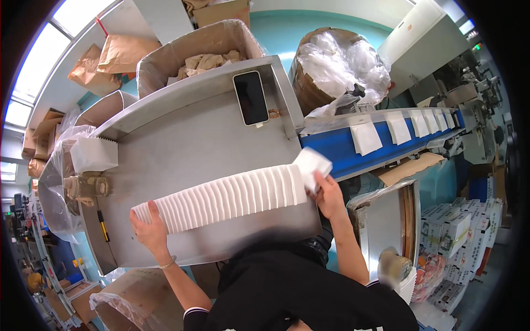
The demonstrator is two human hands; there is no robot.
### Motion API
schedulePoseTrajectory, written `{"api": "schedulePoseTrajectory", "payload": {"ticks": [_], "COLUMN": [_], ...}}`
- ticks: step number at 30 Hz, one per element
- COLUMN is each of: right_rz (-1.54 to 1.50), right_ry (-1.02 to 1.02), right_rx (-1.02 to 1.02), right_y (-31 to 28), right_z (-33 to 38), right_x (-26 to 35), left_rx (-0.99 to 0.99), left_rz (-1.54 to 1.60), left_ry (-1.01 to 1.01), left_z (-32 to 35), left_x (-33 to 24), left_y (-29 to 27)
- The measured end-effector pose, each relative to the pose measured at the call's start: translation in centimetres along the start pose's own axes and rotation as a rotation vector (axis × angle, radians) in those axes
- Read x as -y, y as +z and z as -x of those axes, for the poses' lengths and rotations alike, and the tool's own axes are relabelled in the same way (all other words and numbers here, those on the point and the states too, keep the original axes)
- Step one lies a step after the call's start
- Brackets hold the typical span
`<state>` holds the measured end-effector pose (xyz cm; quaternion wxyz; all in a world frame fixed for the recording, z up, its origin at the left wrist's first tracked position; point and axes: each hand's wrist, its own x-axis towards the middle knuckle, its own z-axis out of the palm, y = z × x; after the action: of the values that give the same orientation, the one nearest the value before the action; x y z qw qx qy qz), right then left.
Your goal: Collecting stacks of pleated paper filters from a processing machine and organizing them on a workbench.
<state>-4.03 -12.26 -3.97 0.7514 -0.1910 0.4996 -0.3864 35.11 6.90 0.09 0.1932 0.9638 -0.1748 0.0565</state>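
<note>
A long row of white folded napkin-like pieces (221, 197) stands on edge across the steel table. My left hand (150, 229) is curled round the row's left end, with the thumb over its top. At the row's right end, my right hand (329, 197) pinches a single white folded piece (313, 163), slightly blurred and tilted. This piece is beside the last of the row; whether the two touch I cannot tell. More flat white pieces (365, 138) lie spaced along the blue conveyor belt (338, 151), which reaches the table's right side.
A phone (250, 98) lies on the steel table (182, 146), near its raised back edge. At the left are a white stack (95, 154), a glass jar (87, 186) and a yellow-black pen (103, 225). Beyond stand a lined carton (199, 47) and a bin of clear plastic (342, 63).
</note>
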Motion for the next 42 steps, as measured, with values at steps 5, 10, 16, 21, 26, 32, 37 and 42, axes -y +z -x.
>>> {"api": "schedulePoseTrajectory", "payload": {"ticks": [5,10,16,21,26,32,37,42], "right_rz": [0.635,0.497,0.114,-0.008,0.681,0.615,0.236,0.247], "right_ry": [-0.220,-0.141,0.276,0.040,-0.222,-0.199,0.239,0.304], "right_rx": [0.102,0.135,0.187,-0.011,0.132,0.156,0.172,0.251], "right_y": [4.3,3.9,0.4,0.4,4.2,3.8,1.3,0.8], "right_z": [0.7,0.6,1.3,0.5,0.8,0.8,2.0,2.5], "right_x": [-1.1,-2.6,-0.9,-0.3,-1.3,-2.8,-1.0,-0.8], "left_rx": [0.018,0.037,0.022,0.012,0.016,0.018,0.012,0.011], "left_rz": [0.000,0.019,0.024,0.028,0.049,0.055,0.050,0.035], "left_ry": [0.017,0.014,0.011,0.033,0.073,0.077,0.071,0.071], "left_z": [0.3,0.6,0.5,0.6,0.9,1.0,1.0,1.0], "left_x": [-0.6,-1.4,-1.2,-1.4,-1.4,-2.1,-1.9,-1.7], "left_y": [0.4,0.3,0.3,0.2,0.6,0.6,0.7,0.7]}}
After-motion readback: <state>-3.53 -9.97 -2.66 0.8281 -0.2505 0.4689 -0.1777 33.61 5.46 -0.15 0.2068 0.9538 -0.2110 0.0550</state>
